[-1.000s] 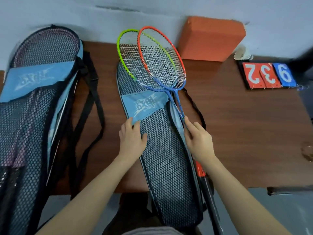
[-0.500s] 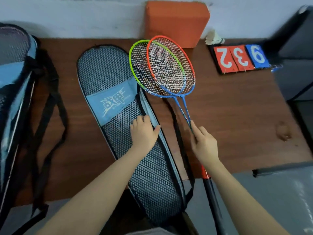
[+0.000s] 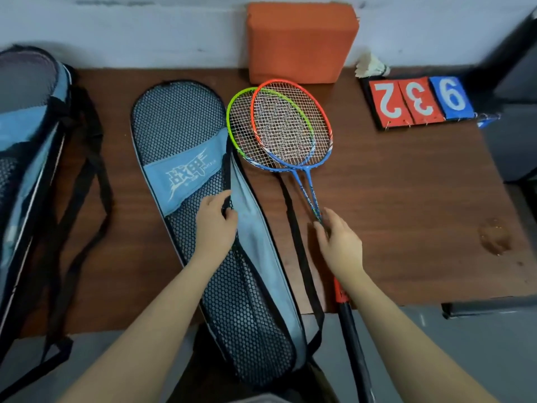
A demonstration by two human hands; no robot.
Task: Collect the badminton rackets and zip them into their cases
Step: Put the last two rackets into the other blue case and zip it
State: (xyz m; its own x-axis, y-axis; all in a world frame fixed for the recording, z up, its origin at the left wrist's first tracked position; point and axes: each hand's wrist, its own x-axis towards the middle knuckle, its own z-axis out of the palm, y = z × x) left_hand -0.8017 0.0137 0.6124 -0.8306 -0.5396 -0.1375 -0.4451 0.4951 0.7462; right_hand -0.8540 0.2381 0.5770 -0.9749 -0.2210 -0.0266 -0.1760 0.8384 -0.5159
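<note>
Two badminton rackets lie side by side on the brown table, one with an orange frame (image 3: 290, 120), one with a green frame (image 3: 241, 132), both with blue shafts. My right hand (image 3: 338, 242) pinches their shafts below the heads. A black mesh racket case (image 3: 180, 126) with a light blue label lies to their left, its long edge unzipped. My left hand (image 3: 216, 221) grips the black upper flap of that edge and lifts it off the grey lining. A second, similar case (image 3: 26, 117) lies at the far left.
An orange block (image 3: 299, 42) stands against the wall behind the rackets. A shuttlecock (image 3: 372, 66) and a score flipper (image 3: 418, 101) showing 2, 3, 9 sit at the back right. Black straps (image 3: 96, 184) trail between the cases. The table's front edge is near my body.
The rackets have come off the case and now lie to its right. My left hand went from resting flat on the mesh to gripping the case's open edge.
</note>
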